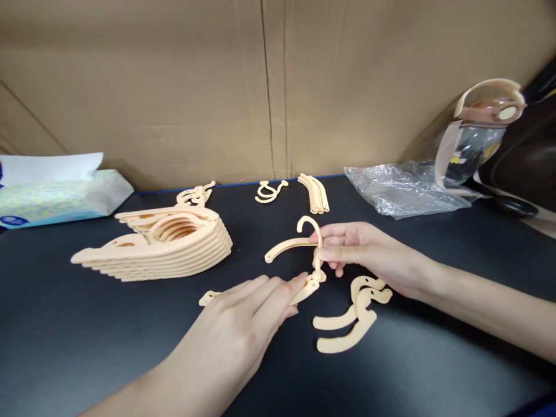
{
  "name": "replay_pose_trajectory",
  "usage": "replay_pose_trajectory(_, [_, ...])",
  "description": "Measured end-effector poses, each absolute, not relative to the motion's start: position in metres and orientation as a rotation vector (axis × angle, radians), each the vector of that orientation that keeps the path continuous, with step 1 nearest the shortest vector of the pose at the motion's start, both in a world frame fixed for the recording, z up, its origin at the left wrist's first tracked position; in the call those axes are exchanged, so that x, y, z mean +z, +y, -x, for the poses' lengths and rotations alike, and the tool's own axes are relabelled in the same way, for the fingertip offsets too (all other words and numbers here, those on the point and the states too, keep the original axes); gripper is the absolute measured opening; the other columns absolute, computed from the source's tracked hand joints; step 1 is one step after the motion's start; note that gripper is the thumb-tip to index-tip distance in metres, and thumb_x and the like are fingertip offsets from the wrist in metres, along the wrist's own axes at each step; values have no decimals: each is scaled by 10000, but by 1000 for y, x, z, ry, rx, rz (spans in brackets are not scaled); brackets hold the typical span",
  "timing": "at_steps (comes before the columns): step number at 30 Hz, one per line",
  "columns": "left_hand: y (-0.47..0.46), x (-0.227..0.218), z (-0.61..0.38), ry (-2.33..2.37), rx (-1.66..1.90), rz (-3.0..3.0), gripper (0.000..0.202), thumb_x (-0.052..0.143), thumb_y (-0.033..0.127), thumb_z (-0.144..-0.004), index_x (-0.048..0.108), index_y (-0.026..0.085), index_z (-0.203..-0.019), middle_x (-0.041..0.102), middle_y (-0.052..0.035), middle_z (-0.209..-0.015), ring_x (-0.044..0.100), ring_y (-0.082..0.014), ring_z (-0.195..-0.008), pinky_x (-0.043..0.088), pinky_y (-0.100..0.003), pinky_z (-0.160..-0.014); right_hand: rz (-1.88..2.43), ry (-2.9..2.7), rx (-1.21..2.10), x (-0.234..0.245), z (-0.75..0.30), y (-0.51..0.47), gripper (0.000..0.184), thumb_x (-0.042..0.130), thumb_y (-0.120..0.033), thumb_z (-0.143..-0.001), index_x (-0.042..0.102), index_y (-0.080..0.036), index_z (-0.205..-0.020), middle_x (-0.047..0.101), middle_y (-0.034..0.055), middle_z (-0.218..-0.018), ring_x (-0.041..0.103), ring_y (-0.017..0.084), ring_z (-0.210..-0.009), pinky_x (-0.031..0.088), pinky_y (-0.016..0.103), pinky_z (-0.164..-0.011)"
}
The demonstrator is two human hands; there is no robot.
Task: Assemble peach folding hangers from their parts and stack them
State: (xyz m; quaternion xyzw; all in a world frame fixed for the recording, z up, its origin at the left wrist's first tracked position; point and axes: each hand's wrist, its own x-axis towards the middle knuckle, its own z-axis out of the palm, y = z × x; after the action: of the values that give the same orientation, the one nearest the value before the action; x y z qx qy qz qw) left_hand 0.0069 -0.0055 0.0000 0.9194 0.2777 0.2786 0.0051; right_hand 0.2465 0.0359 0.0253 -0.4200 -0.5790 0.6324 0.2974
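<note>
Between the fingers of my right hand (354, 249) is a cream plastic hanger hook (319, 246), held upright with its curl at the top. My left hand (247, 318) is closed on a cream hanger arm (306, 291), whose end touches the hook's base. The rest of that arm is partly hidden under my left hand. Another curved arm piece (284, 248) sticks out left behind the hook; whether my right fingers touch it I cannot tell. Several loose curved hanger pieces (347, 341) lie on the black table, just below my right hand.
A stack of cream folded hangers (174, 255) sits at left. Small hook parts (269, 192) and several arm strips (315, 194) lie along the back edge, with more hooks (195, 195) behind the stack. Around them are a tissue pack (56, 191), a clear plastic bag (391, 188) and a bottle (478, 139).
</note>
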Motion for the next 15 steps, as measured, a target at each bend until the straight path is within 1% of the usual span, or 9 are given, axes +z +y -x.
replay_pose_trajectory(5, [-6,-2,-6,872,848,-2895,340,300,180,-1091,494,150,-1368,702,-22,-912,671,-148,-757,502,-244,-634,1138,-1537,1601,27,-244,35,316,802,-439,-794,680,-180,-928,695,15,-830,564,116,-720,445,246,-650])
replay_pose_trajectory(8, [-7,-1,-4,870,794,-2891,353,321,142,-1077,475,154,-1395,704,-23,-940,679,-150,-792,513,-245,-654,1167,-1535,1551,29,-242,33,350,814,-461,-767,684,-174,-919,689,24,-799,573,133,-723,453,262,-642])
replay_pose_trajectory(11, [-7,0,-4,850,794,-2912,373,314,137,-1078,458,145,-1421,714,-38,-971,693,-157,-822,515,-244,-647,1161,-1548,1500,30,-241,31,333,809,-456,-768,679,-177,-897,663,9,-760,564,127,-696,461,264,-636])
replay_pose_trajectory(13, [-7,1,-6,858,839,-2950,364,308,166,-1087,471,148,-1412,714,-36,-935,695,-165,-792,510,-253,-616,1151,-1557,1470,31,-241,30,315,810,-431,-768,676,-181,-908,649,-3,-743,568,123,-695,464,261,-640])
replay_pose_trajectory(15, [-6,3,-8,874,828,-2983,350,308,183,-1091,492,148,-1387,705,-26,-880,691,-167,-744,503,-260,-577,1149,-1557,1453,32,-240,30,331,806,-412,-762,674,-180,-959,657,-4,-741,582,131,-706,468,267,-641])
